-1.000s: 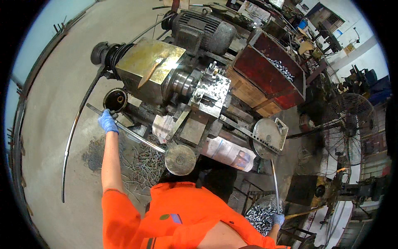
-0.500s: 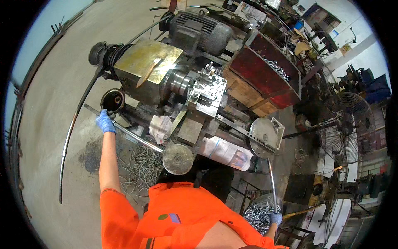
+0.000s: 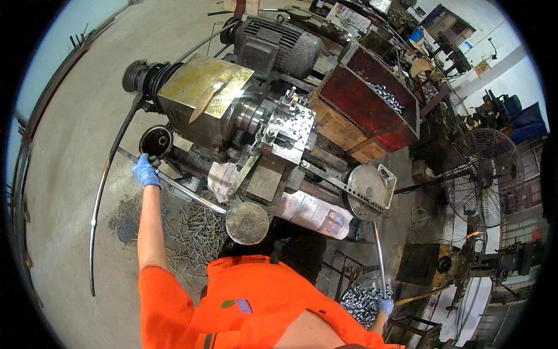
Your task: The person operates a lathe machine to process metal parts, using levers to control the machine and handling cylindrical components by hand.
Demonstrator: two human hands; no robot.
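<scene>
My left hand [image 3: 145, 171], in a blue glove, is closed round the outer part of a metal lever [image 3: 192, 196]. That lever runs to a round metal disc [image 3: 247, 223] at the front of a lathe-like machine [image 3: 197, 131]. Down at the lower right, my right hand [image 3: 383, 306], also gloved, is wrapped round the lower end of a second bright lever [image 3: 379, 250]. This one rises to a larger disc [image 3: 361, 187] with an attached perforated bar [image 3: 343, 185]. At the machine's middle sits a chip-covered metal block [image 3: 290, 131] beside the spindle [image 3: 251, 116].
A red bin [image 3: 366, 96] of small metal parts stands behind on wood. A basket of metal pieces [image 3: 360, 302] is by my right hand. A long rod [image 3: 102, 192] hangs at left. Metal shavings [image 3: 197, 238] cover some floor. A standing fan [image 3: 482, 174] is at right.
The lower end of the long rod at left has shifted a little to the right and down. Both hands keep their hold on the levers, almost unmoved.
</scene>
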